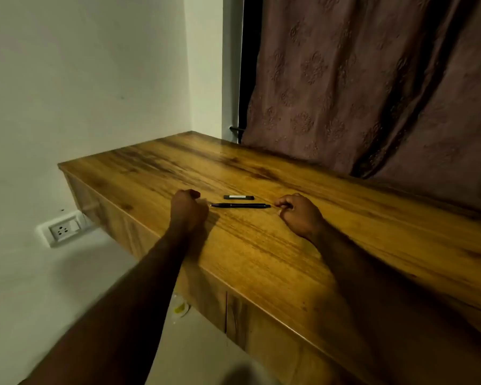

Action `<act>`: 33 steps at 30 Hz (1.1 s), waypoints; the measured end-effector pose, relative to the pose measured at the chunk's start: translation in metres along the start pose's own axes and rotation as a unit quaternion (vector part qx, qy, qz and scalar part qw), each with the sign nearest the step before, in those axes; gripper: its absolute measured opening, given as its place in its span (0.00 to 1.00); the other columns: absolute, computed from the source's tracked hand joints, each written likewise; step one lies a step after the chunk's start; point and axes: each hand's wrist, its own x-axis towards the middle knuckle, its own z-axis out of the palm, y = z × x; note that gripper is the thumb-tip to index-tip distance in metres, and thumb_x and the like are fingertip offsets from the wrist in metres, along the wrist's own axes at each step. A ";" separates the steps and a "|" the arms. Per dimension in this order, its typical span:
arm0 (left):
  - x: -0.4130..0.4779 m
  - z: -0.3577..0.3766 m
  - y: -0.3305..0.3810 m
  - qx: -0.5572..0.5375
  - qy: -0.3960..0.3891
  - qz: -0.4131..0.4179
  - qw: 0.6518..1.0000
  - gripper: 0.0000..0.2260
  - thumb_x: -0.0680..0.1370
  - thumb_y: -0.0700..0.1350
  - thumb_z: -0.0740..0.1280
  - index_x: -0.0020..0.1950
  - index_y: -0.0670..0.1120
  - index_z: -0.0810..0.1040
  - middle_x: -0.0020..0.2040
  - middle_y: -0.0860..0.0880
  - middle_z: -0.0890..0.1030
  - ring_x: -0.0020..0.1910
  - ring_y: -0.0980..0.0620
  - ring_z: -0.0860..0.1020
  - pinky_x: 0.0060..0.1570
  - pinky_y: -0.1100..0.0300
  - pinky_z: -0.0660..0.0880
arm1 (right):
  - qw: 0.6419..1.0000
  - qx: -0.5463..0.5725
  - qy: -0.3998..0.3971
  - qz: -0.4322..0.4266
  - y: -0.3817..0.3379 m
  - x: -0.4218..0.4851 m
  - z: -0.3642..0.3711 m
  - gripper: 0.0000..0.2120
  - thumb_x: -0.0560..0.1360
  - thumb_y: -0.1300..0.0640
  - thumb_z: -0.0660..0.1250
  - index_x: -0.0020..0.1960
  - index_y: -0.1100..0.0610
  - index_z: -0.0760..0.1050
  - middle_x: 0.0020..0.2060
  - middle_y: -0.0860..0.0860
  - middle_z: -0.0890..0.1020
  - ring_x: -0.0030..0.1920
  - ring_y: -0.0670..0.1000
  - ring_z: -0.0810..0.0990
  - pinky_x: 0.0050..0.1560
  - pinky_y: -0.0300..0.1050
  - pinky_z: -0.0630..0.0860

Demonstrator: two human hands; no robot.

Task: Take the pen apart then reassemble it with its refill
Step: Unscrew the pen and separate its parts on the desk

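A wood-grain desk top (261,259) stands in a corner, with a white wall (81,79) on the left carrying a low socket (63,230), and a patterned mauve curtain (372,79) behind. The black pen (240,205) lies flat mid-desk, with a small dark labelled piece (238,197) just behind it. The left hand (188,208) rests fisted left of the pen. The right hand (296,212) has its fingers curled, empty, just beside the pen's right end.

A wooden desk (261,259) bears a black pen (240,205) and a small black bar (238,197).
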 end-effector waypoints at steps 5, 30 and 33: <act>0.006 0.005 -0.007 0.065 -0.026 0.045 0.997 0.08 0.75 0.42 0.68 0.48 0.40 0.83 0.46 0.41 0.84 0.45 0.44 0.81 0.46 0.57 0.77 | 1.000 -0.001 0.001 0.009 -0.001 0.003 0.001 0.09 0.73 0.54 0.68 0.51 0.46 0.81 0.48 0.43 0.76 0.55 0.51 0.78 0.61 0.55 0.72; -0.079 0.010 0.010 -0.070 -0.087 0.153 0.982 0.05 0.74 0.49 0.64 0.45 0.48 0.72 0.35 0.48 0.80 0.31 0.51 0.76 0.31 0.52 0.75 | 0.948 0.315 -0.034 -0.020 0.002 -0.049 -0.027 0.05 0.77 0.64 0.65 0.45 0.55 0.75 0.35 0.51 0.81 0.34 0.46 0.75 0.37 0.39 0.71; -0.077 0.014 0.011 -0.032 -0.089 0.158 0.983 0.04 0.76 0.46 0.66 0.47 0.47 0.73 0.37 0.48 0.80 0.32 0.51 0.77 0.31 0.55 0.74 | 0.943 0.330 -0.045 -0.022 0.001 -0.052 -0.028 0.05 0.78 0.64 0.64 0.45 0.56 0.75 0.33 0.51 0.81 0.31 0.43 0.75 0.34 0.36 0.71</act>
